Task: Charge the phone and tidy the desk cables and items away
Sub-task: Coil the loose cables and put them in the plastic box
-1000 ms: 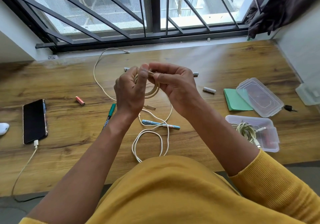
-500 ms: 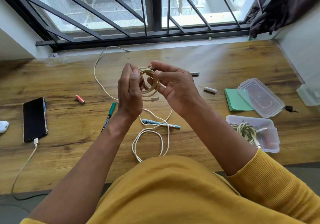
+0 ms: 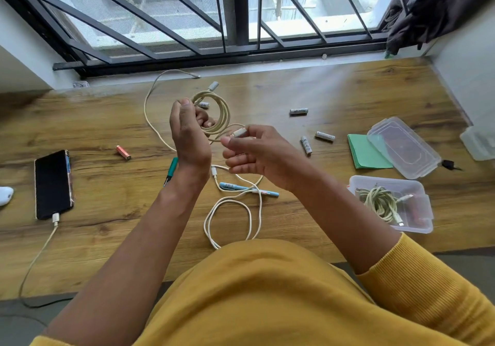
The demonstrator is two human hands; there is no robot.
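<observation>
Phone (image 3: 53,183) charging looked done: it lay face up at the left of the counter (image 3: 334,96) with a white plug in its bottom end and the lead trailing off the near edge. Nearest the person, a loose white cable (image 3: 230,211) looped at lower centre, crossed by a blue pen (image 3: 247,188), with a green pen (image 3: 171,169) just left of it. At lower right an open clear box (image 3: 417,213) already held one coiled cable (image 3: 380,203); its lid (image 3: 401,147) lay beyond, overlapping a green pad (image 3: 360,155).

The step in hand, as I judged it, was coiling the beige braided cable (image 3: 218,112). The left hand (image 3: 190,136), raised mid-frame, was grasping the coil, its fingers through the loops. The right hand (image 3: 254,152) was pinching the cable's free plug end (image 3: 239,132) between thumb and fingertips. The next move probably called for tucking that end around or through the loops so the coil holds, then setting it in the box beside the first.

Against the frame half a second earlier, the hands had parted: the coil had swung up and away, and the right hand had dropped from the loops to the plug.

Further off lay an orange battery (image 3: 123,152), three white batteries (image 3: 306,144) right of the hands, and another thin cable (image 3: 160,83) arcing toward the window grille (image 3: 235,10).
</observation>
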